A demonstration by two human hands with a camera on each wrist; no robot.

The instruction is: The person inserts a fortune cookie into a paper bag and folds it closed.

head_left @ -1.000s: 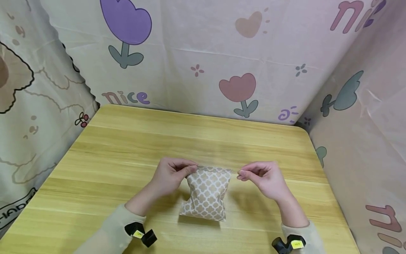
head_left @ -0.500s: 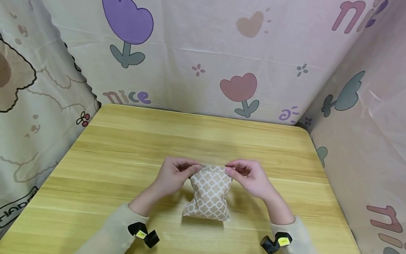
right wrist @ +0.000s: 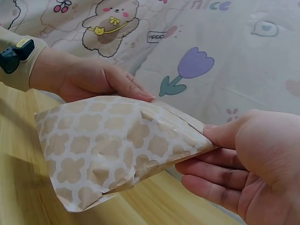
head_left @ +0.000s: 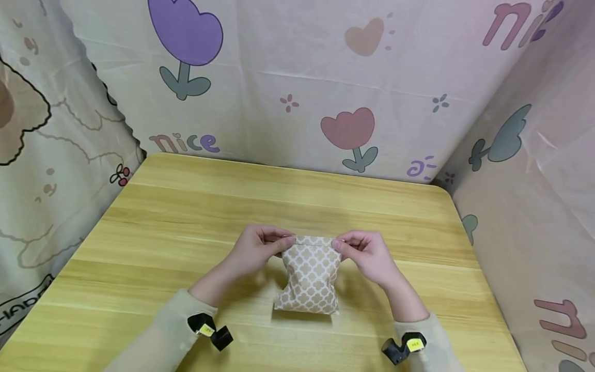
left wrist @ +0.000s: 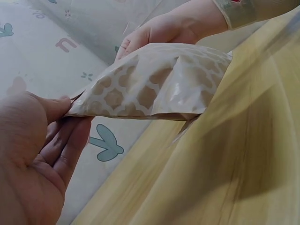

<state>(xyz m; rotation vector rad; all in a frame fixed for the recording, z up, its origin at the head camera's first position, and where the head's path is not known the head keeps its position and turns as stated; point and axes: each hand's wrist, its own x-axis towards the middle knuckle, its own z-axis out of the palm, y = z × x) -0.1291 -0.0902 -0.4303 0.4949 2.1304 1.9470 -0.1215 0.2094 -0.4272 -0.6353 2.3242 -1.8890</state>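
Observation:
A small tan paper bag (head_left: 311,279) with a white lattice pattern stands puffed out over the table, its top edge folded into a flat band. My left hand (head_left: 253,249) pinches the band's left corner between thumb and fingers. At the right corner my right hand (head_left: 367,256) pinches the same band. In the left wrist view the bag (left wrist: 154,89) bulges away from the thumb, and its lower end is close to the wood. The right wrist view shows the bag's (right wrist: 93,145) creased side. Whatever fills the bag is hidden.
The wooden table (head_left: 186,206) has rounded far corners. A printed cloth (head_left: 279,62) with tulips and lettering hangs along the far edge, and more cloth hangs at the left and right. Black wrist cameras (head_left: 211,330) sit on both sleeves.
My right hand came in from the right and took hold of the bag's top right corner. Both hands then shifted slightly away from me with the bag; the left kept its pinch.

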